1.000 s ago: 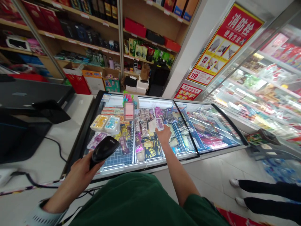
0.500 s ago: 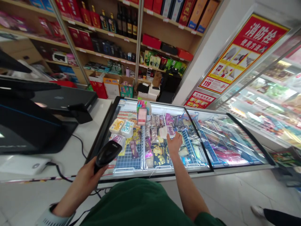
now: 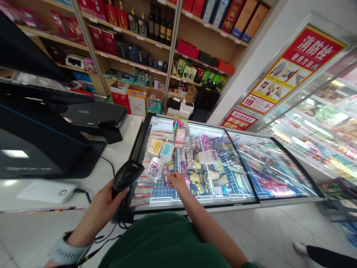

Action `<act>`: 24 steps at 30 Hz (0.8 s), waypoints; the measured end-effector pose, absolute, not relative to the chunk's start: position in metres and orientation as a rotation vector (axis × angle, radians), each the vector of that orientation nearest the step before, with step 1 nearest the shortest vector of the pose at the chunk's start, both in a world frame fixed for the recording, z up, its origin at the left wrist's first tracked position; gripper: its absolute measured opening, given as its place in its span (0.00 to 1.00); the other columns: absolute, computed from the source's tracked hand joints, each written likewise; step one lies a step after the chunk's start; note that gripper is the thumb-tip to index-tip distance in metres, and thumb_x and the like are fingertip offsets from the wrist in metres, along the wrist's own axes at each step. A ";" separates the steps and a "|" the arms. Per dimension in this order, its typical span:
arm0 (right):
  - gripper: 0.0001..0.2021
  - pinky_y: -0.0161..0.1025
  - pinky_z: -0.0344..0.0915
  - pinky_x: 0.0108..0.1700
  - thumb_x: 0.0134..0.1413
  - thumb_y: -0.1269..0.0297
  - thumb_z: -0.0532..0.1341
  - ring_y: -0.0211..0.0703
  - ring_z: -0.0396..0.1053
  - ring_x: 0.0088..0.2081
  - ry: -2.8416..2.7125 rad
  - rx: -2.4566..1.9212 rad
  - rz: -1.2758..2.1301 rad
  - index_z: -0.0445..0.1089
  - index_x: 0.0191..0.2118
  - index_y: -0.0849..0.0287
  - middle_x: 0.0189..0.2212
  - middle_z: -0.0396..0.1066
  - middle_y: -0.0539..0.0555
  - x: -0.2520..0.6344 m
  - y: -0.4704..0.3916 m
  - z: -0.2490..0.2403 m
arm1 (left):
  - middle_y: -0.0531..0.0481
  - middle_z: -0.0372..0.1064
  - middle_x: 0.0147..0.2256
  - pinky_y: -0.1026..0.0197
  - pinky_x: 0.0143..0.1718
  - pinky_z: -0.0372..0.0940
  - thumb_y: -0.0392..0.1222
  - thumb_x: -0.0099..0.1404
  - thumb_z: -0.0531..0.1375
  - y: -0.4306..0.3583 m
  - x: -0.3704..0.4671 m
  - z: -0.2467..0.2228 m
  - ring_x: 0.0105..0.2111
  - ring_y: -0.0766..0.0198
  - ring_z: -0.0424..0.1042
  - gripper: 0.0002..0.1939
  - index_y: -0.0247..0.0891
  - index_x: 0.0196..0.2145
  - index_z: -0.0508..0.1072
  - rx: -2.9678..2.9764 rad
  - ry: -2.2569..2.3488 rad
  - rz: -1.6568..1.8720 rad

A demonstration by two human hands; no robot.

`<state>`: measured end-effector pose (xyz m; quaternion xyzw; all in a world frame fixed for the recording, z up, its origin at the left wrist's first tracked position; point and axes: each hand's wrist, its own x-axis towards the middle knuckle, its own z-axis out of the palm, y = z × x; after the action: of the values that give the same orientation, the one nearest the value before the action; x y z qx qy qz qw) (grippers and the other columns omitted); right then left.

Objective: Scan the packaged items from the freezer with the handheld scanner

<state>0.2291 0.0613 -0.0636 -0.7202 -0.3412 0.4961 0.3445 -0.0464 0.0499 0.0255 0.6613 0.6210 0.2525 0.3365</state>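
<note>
My left hand [image 3: 107,204] is wrapped around the handle of a black barcode scanner [image 3: 128,175], its head over the left edge of the chest freezer [image 3: 139,149]. Above the freezer's glass top, my right hand [image 3: 177,181] has its fingers slightly bent and apart, with nothing visible in them. Just left of it lies a clear pack with a purple label [image 3: 154,166]. A yellow-lidded pack [image 3: 155,147] and a blue-lidded pack [image 3: 166,152] rest behind that one. Farther right on the glass is a white and purple pack [image 3: 208,156].
A black checkout terminal [image 3: 41,137] and a white box with a cable [image 3: 47,193] stand on the counter at left. A cup of colourful items [image 3: 180,124] sits at the freezer's back. Stocked shelves [image 3: 134,37] line the wall. Someone's shoe [image 3: 300,248] shows at lower right.
My right hand has moved left, away from the white and purple pack, which stays on the glass. The view has shifted slightly left. My left hand still holds the barcode scanner.
</note>
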 end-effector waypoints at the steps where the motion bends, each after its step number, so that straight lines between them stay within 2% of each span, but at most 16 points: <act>1: 0.17 0.33 0.65 0.26 0.51 0.48 0.63 0.38 0.71 0.26 -0.827 -1.864 1.367 0.67 0.35 0.58 0.29 0.73 0.51 0.218 0.061 -0.063 | 0.43 0.78 0.39 0.58 0.39 0.70 0.61 0.59 0.55 0.052 -0.050 0.023 0.41 0.51 0.76 0.25 0.38 0.44 0.69 1.716 1.610 0.651; 5: 0.21 0.31 0.61 0.21 0.48 0.45 0.65 0.35 0.69 0.22 -0.707 -1.894 1.458 0.62 0.35 0.58 0.28 0.72 0.51 0.187 0.068 -0.059 | 0.43 0.77 0.41 0.58 0.42 0.69 0.62 0.59 0.54 0.058 -0.062 0.013 0.43 0.51 0.76 0.26 0.38 0.45 0.69 1.712 1.568 0.638; 10: 0.25 0.33 0.61 0.18 0.43 0.43 0.68 0.37 0.69 0.20 -0.775 -2.000 1.359 0.60 0.35 0.58 0.27 0.71 0.51 0.163 0.081 -0.060 | 0.45 0.78 0.40 0.58 0.41 0.69 0.62 0.60 0.55 0.061 -0.074 0.012 0.42 0.52 0.76 0.25 0.39 0.45 0.69 1.762 1.546 0.661; 13: 0.23 0.33 0.61 0.18 0.42 0.46 0.69 0.38 0.69 0.19 -0.838 -2.029 1.284 0.61 0.31 0.57 0.24 0.70 0.50 0.156 0.085 -0.066 | 0.46 0.78 0.38 0.59 0.38 0.70 0.62 0.60 0.55 0.059 -0.080 0.013 0.40 0.52 0.77 0.24 0.39 0.43 0.70 1.768 1.553 0.681; 17: 0.16 0.32 0.61 0.20 0.48 0.53 0.68 0.38 0.70 0.20 -0.829 -1.938 1.320 0.63 0.27 0.58 0.21 0.69 0.49 0.160 0.088 -0.071 | 0.46 0.78 0.37 0.58 0.38 0.70 0.62 0.60 0.55 0.055 -0.082 0.008 0.40 0.51 0.77 0.24 0.40 0.43 0.70 1.763 1.582 0.700; 21: 0.11 0.33 0.63 0.22 0.53 0.56 0.63 0.38 0.71 0.22 -0.792 -1.933 1.304 0.65 0.32 0.59 0.26 0.70 0.50 0.171 0.085 -0.067 | 0.46 0.78 0.38 0.57 0.40 0.70 0.61 0.61 0.55 0.052 -0.081 0.004 0.40 0.51 0.77 0.24 0.40 0.45 0.70 1.736 1.606 0.713; 24: 0.18 0.39 0.68 0.30 0.51 0.53 0.64 0.45 0.74 0.31 -0.899 -2.024 1.102 0.65 0.42 0.59 0.33 0.72 0.55 0.175 0.078 -0.058 | 0.46 0.78 0.38 0.57 0.40 0.70 0.60 0.60 0.55 0.050 -0.080 0.003 0.39 0.51 0.77 0.24 0.40 0.45 0.70 1.729 1.589 0.702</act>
<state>0.1748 0.0778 -0.0576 -0.7730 -0.3434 0.4210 0.3276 -0.0805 0.0496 0.0028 0.6638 0.6101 0.2694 0.3384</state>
